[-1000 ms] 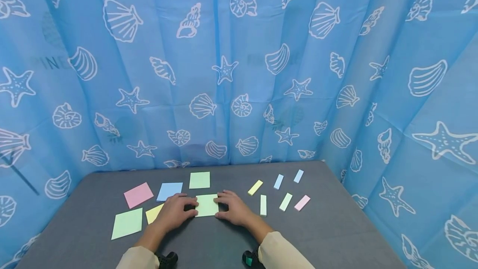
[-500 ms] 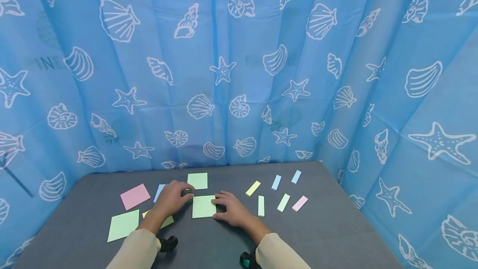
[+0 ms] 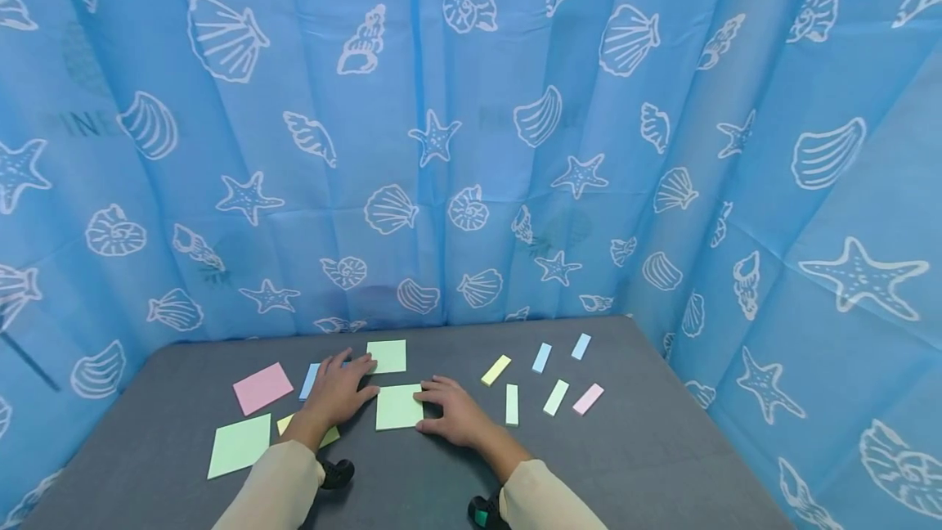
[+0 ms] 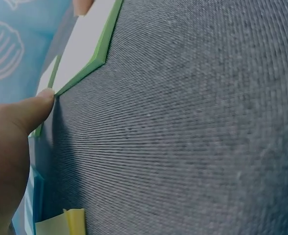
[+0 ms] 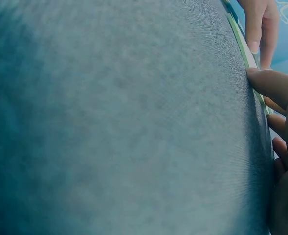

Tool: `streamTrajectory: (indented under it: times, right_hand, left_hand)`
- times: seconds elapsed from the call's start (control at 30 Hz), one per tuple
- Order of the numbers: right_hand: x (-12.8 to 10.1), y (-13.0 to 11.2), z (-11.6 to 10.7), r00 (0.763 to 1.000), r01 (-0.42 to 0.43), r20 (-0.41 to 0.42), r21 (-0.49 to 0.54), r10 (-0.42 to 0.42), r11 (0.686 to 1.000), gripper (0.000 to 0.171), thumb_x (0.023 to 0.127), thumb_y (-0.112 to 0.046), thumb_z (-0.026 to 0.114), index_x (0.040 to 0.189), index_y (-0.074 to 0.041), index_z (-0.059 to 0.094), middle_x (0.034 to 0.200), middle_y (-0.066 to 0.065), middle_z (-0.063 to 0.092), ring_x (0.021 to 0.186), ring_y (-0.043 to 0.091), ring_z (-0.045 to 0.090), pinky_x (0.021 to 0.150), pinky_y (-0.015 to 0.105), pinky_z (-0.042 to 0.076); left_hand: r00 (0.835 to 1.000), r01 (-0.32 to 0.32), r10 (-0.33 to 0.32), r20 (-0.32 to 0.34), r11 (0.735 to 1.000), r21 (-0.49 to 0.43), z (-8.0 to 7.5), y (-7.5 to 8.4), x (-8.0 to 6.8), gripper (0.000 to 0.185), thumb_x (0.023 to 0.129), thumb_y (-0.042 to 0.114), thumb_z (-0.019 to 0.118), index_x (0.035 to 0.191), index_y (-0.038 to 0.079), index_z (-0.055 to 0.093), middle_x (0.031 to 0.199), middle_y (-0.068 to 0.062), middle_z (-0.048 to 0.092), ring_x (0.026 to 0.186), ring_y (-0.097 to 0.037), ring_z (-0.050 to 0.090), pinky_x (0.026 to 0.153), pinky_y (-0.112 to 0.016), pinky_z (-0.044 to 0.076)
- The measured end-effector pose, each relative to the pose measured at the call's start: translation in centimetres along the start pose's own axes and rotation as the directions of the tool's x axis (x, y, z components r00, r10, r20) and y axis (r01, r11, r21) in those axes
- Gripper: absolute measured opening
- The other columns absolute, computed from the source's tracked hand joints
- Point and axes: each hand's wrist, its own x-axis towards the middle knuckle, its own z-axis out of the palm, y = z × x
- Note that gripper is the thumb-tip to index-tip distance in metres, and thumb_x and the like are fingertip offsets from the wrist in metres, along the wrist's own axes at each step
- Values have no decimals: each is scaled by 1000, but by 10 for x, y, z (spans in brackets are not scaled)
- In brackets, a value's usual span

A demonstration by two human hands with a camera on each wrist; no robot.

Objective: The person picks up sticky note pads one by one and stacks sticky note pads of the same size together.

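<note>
Near the table's [image 3: 625, 464] front edge, the right hand [image 3: 452, 415] rests flat-fingered against the green note [image 3: 398, 406]; the left wrist view alone shows its raised edge. Farther back, the left hand [image 3: 340, 387], fingers extended, covers the blue note [image 3: 310, 380]; bare cloth lies rightward.

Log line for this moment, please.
left hand: flat on blue note | right hand: fingers touching green note | table: notes spread

Light green square sticky note [image 3: 398, 406] lies flat on grey table, centre, near side, right edge under fingertips. Blue sticky note [image 3: 310, 380] lies flat just left of it, farther back, mostly covered by hand, only left strip showing. Second green square note [image 3: 387, 356] flat just beyond, far side.
</note>
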Motion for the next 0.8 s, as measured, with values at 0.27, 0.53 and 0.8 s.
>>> streamTrajectory:
  times: [0.27, 0.53, 0.8]
  right_hand:
    - [2, 0, 2, 1000, -16, 6, 2, 16, 1000, 47, 86, -30, 74, 128, -12, 65, 139, 5, 55, 136, 27, 38, 107, 43, 33]
    - [1, -2, 1, 1000, -20, 8, 21, 20, 1000, 47, 87, -29, 74, 129, -11, 65, 139, 6, 54, 136, 27, 38, 106, 45, 33]
    - [1, -1, 0, 1000, -25, 10, 17, 24, 1000, 47, 87, -29, 73, 129, -11, 64, 140, 5, 54, 137, 26, 37, 107, 44, 33]
  left_hand:
    - [1000, -17, 17, 7, 1000, 25, 3, -5, -3, 48, 95, 34, 62, 137, 12, 57, 143, -8, 50, 138, -42, 30, 109, -62, 12]
    - [1000, -29, 29, -4, 999, 36, 3, -5, -8, 46, 94, 32, 63, 135, 13, 59, 141, -8, 53, 136, -41, 33, 108, -64, 13]
    - [998, -13, 17, -53, 997, 71, -2, 2, -13, 38, 93, 29, 65, 129, 16, 65, 134, -5, 59, 129, -38, 43, 107, -62, 15]
